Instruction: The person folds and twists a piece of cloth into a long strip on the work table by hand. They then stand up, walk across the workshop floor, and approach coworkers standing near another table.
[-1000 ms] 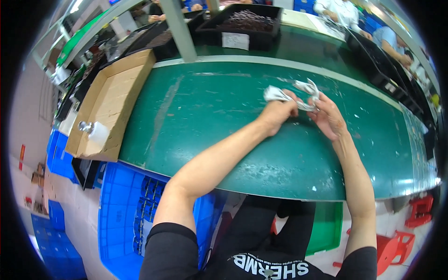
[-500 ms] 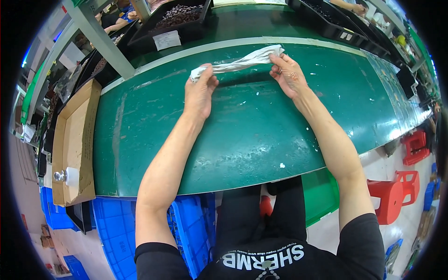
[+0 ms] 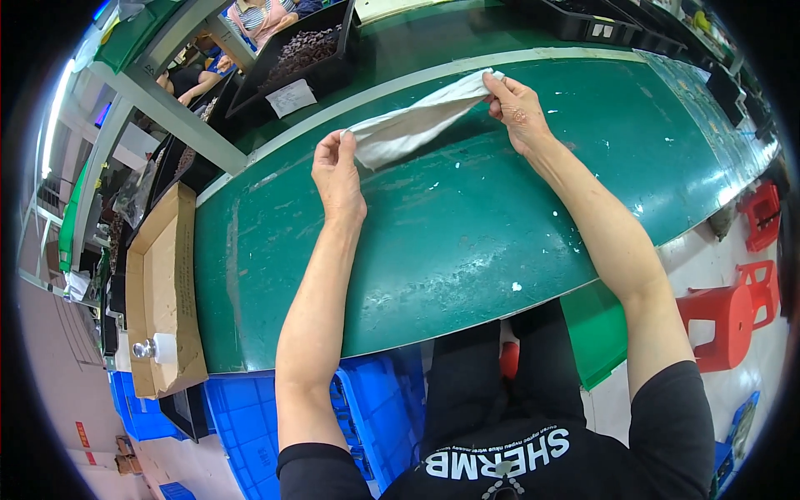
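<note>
A white cloth (image 3: 412,127) is stretched between my two hands above the green tabletop (image 3: 442,250). My left hand (image 3: 337,177) is closed, pinching the cloth's left corner between thumb and fingers. At the other end, farther from me and higher in view, my right hand (image 3: 518,115) grips the right corner the same way. The cloth hangs partly spread between them, its lower edge drooping near my left hand. Its shadow falls on the tabletop below.
At the left edge stands an open cardboard box (image 3: 167,292) with a white bottle with a clear cap (image 3: 158,348). Beyond the raised rim sits a black tray of dark pieces (image 3: 304,54). Blue crates (image 3: 242,425) are below; red stools (image 3: 717,325) stand right. Other people work at far left.
The cloth was a narrow twisted strip and is now opened wider. My left hand has moved slightly left, and the whole view has tilted and shifted.
</note>
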Demonstrator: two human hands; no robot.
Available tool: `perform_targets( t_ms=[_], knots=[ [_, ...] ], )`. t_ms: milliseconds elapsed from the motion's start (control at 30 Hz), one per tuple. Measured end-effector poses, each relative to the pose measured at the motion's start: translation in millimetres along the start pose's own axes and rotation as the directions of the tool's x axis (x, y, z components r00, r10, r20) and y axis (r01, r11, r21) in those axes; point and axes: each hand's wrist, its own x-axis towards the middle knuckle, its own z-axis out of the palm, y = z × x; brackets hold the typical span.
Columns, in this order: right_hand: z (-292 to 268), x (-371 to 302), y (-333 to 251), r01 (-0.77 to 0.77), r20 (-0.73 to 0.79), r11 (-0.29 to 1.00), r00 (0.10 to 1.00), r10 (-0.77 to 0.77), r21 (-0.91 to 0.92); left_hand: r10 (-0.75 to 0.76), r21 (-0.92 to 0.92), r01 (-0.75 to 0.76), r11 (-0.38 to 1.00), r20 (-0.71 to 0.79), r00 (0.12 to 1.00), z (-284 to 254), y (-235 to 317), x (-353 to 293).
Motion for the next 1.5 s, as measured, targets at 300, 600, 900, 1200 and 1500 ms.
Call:
perform_targets(
  t_ms=[300, 600, 900, 1200, 1500],
  knots=[
    [-1, 2, 6, 0.172, -0.014, 0.796, 0.975, -0.222, -0.58, -0.078, -0.039, 0.078, 0.996, -0.009, 0.997, 0, -8, 2],
    [4, -14, 24, 0.668, 0.565, 0.259, 0.735, -0.374, -0.697, -0.16, 0.053, 0.161, 0.986, -0.02, 0.987, 0, -11, 1],
    [3, -9, 12, 0.498, 0.363, 0.371, 0.852, -0.376, -0.784, -0.028, 0.357, -0.039, 0.933, 0.18, 0.983, -7, 9, 3],
    [3, -3, 13, 0.502, 0.378, 0.325, 0.847, -0.374, -0.801, 0.037, 0.589, -0.355, 0.726, 0.482, 0.876, 3, 18, -10],
    [11, -24, 9, 0.681, 0.666, 0.247, 0.73, -0.153, -0.689, 0.223, 0.653, -0.626, 0.428, 0.595, 0.773, 6, -12, -33]
  ],
)
